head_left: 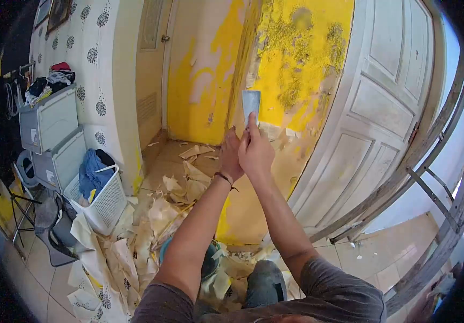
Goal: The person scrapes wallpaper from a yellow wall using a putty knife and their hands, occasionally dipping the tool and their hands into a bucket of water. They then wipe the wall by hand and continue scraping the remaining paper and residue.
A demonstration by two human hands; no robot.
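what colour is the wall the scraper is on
Bright yellow wall around the scraper, blotched with dull grey-tan bare patches; head view shows it best.

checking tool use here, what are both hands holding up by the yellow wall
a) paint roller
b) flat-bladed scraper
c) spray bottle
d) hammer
b: the left hand and right hand close together on the handle of a scraper, its flat blade raised at the peeling yellow wall.
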